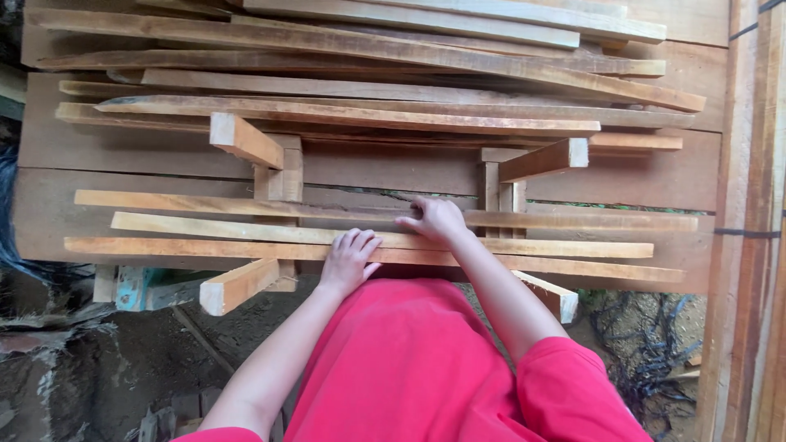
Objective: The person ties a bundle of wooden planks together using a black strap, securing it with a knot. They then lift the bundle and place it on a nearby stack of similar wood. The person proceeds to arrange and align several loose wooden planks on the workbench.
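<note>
On the wooden slats, both hands' fingers lie flat, extended

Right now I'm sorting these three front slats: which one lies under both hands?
The middle slat: left hand and right hand both rest on it.

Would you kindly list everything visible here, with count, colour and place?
Long wooden slats: three, pale orange-brown, lying side by side nearest the person, under the hands.
Stacked slats: roughly ten, exact count unclear, light brown, piled across the top.
Short wooden blocks: four slanted ends showing, tan, two left, two right, beside the upright frame pieces.
Wide planks: several, darker brown, beneath everything.
Black straps: dark, around the lumber at right.
Ground: grey-brown dirt, lower left.
Red shirt: one, bottom centre.
Left hand: flat on the nearest slats.
Right hand: fingers on the farthest of the three slats.
</note>
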